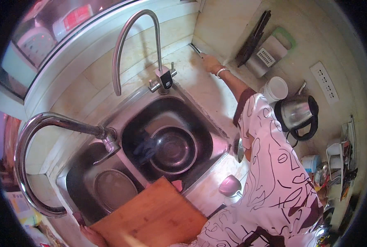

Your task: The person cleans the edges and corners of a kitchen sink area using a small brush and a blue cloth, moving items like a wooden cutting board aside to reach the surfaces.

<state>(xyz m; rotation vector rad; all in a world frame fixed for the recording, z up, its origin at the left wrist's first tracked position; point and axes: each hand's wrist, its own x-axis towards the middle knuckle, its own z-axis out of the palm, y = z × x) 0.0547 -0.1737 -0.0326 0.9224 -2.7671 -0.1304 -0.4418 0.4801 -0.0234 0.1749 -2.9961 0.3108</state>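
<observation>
My right hand (211,64) reaches far out to the back corner of the counter, closed around a slim metal utensil (196,49); its exact kind is unclear. Low at the left, my left hand (92,235) grips the left edge of a wooden cutting board (158,213), which slants over the near part of the double sink. A dark round pan (174,150) lies in the right basin, beside a dark blue cloth (146,149). The left basin holds a round, flat pan or lid (115,190).
A large curved faucet (47,117) arches at the left, and a thinner one (157,37) stands behind the sink. Along the right wall are an electric kettle (297,114), a white tub (276,88) and a hanging cutting board (268,55). A pink ladle-like thing (229,185) rests near the sink.
</observation>
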